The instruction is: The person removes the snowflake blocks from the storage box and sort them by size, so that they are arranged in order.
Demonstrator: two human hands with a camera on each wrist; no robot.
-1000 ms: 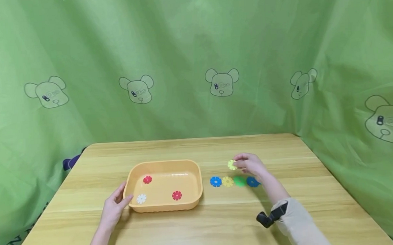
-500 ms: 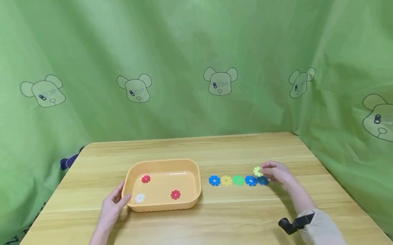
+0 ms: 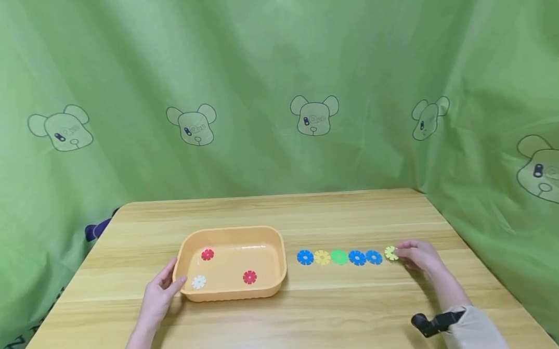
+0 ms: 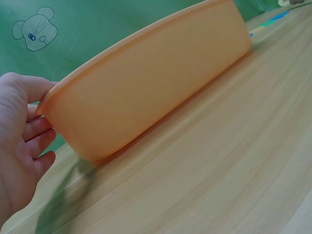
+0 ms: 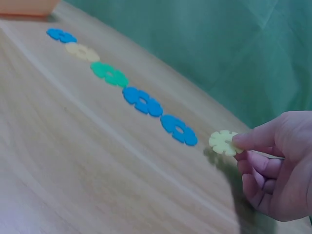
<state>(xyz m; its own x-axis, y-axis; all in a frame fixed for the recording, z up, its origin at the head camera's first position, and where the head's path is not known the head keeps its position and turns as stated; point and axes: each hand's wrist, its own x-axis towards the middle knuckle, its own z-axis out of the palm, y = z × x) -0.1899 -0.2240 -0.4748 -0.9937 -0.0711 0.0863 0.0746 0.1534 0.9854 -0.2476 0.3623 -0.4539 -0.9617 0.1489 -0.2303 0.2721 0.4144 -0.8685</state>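
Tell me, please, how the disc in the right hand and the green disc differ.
The held disc is pale yellow; the green disc is bright green. The right hand pinches the held disc; the green disc lies flat on the table. The held disc is farthest right; the green disc sits between a yellow disc and a blue disc. Both have notched rims.

The head view is bright, both wrist views dimmer, with soft shadows on the table [image 3: 314,319].

Three blue discs [image 3: 353,260], two red discs [image 3: 249,277], one white disc [image 3: 197,282], one green disc [image 3: 339,257], two yellowish discs [image 3: 389,253], one tray [image 3: 230,295], one desk [image 3: 337,323]
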